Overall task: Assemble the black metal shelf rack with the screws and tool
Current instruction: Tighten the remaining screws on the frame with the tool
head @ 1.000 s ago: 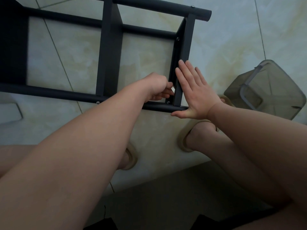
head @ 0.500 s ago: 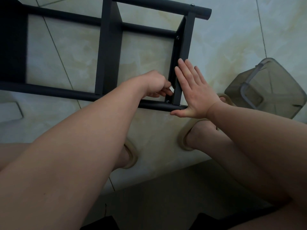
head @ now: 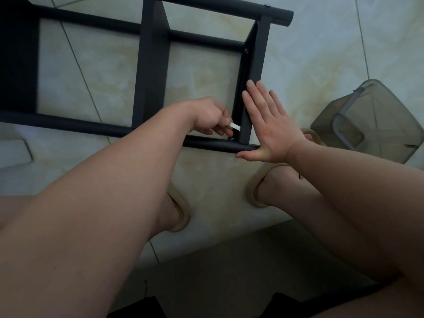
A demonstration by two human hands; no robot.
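The black metal shelf rack (head: pixel 151 65) lies on its side on the tiled floor, its tubes and flat crossbars forming a ladder shape. My left hand (head: pixel 210 115) pinches a small silver tool (head: pixel 235 126) at the inner corner where the rightmost crossbar (head: pixel 258 53) meets the near tube. A screw head (head: pixel 232 139) shows just below the tool tip. My right hand (head: pixel 268 125) lies flat with straight fingers against the outer face of that crossbar, thumb along the near tube's end.
A translucent grey plastic bin (head: pixel 371 120) lies tipped on the floor at the right. My feet in beige slippers (head: pixel 254 189) stand just below the rack. A dark mat edge runs along the bottom of the view.
My left hand has shifted slightly, and the silver tool now shows more clearly between its fingers at the corner screw. My right hand stays pressed on the crossbar.
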